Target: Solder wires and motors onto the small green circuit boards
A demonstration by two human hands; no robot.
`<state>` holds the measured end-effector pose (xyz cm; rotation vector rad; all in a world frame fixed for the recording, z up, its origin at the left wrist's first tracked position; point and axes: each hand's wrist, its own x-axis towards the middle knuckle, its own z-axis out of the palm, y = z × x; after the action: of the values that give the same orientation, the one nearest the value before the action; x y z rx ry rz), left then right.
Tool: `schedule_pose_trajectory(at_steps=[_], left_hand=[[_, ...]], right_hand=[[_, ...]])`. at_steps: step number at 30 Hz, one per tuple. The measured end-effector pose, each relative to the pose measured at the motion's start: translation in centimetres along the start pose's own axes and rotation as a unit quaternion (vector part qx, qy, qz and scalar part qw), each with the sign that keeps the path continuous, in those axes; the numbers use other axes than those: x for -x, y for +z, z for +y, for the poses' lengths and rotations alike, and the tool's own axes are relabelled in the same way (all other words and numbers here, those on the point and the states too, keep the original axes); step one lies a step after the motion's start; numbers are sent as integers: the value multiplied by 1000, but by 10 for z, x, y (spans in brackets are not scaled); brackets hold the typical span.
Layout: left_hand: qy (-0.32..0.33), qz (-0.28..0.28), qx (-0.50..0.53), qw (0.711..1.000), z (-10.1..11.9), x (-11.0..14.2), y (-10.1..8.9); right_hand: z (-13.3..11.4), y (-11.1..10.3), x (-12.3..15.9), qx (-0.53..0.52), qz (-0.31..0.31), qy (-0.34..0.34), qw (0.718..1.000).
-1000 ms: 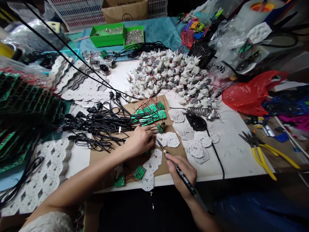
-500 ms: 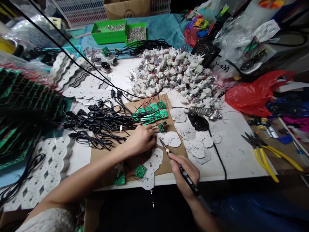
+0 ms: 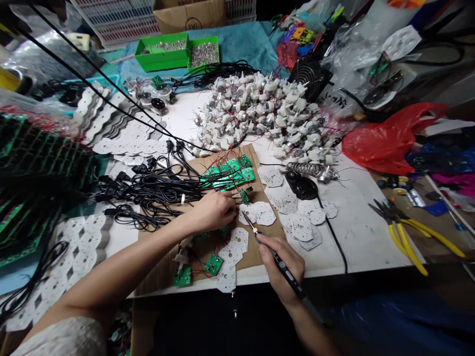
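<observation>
My right hand [image 3: 284, 267] grips a soldering iron [image 3: 284, 269] with a black handle, its thin tip over a whitish octagonal board [image 3: 248, 213]. Just left of that tip, my left hand [image 3: 217, 211] is closed, its fingertips pinched together; whatever they hold is hidden. Beyond it lie a small green circuit board [image 3: 244, 196] and a cluster of green boards [image 3: 233, 173] with red wires. Nearer the table edge, another green board [image 3: 214, 264] lies beside overlapping white boards [image 3: 227, 275]. A cardboard sheet [image 3: 265, 247] is beneath these pieces.
Bundled black plug cords [image 3: 148, 185] lie left of the cardboard. Behind is a heap of white motor units [image 3: 260, 111]. A coiled iron stand [image 3: 304, 170] and yellow-handled pliers [image 3: 404, 242] are to the right. Green trays [image 3: 161, 57] hold small metal parts. Stacked green boards [image 3: 40, 163] stand left.
The view shifts slightly right, then back left. My left hand stays closed at nearly the same spot, and the iron's tip remains over the white board with little movement.
</observation>
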<state>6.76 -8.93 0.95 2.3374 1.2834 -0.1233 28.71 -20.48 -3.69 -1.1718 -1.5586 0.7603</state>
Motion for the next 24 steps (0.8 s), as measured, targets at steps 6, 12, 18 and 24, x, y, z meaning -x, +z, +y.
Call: schedule_pose_trajectory(at_steps=[6,12,18,24], left_hand=[[-10,-32,0,999,0,-6,-4],[-19,-40,3,999,1,-9,-7],[-32,-42,8,999,2,-10,-6],[-28,-31,19,999,0,-9,-4]], right_hand=[[2,1,0,-1,-13,-9,1000],[5,1,1,12,-25,-10,1000],[2,2,0,12,-20,-4,1000],[1,3,-1,17,-16,-10,1000]])
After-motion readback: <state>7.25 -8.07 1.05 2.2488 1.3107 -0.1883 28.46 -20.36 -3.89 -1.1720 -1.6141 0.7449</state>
